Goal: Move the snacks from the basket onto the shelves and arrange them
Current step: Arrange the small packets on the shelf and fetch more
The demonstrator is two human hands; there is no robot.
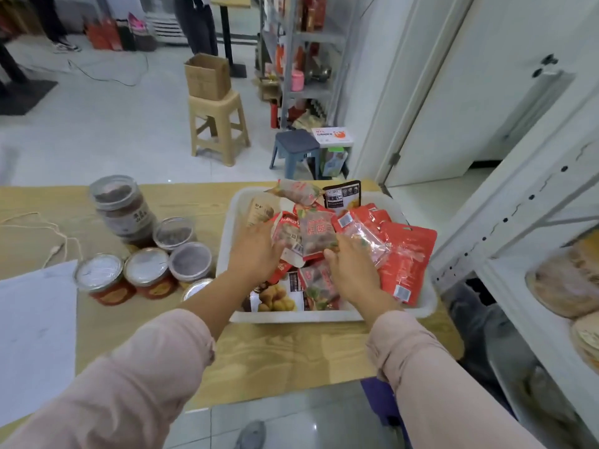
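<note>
A white basket (327, 315) full of snack packets stands on the wooden table (285, 351). Both my hands reach into it. My left hand (256, 251) grips a red and clear peanut packet (287, 234). My right hand (353, 270) holds a clear packet with red print (316, 234) at its lower edge. Red flat packets (405, 254) lie at the basket's right side, and a black pouch (340, 194) stands at its far end. White shelves (525, 264) stand to the right, holding round flat breads (564, 283).
Several lidded jars (146, 254) stand on the table left of the basket, with a white sheet (35, 335) and a cord (48, 234) further left. Beyond the table are a beige stool with a cardboard box (217, 124), a grey stool (296, 150) and a stocked metal rack (304, 59).
</note>
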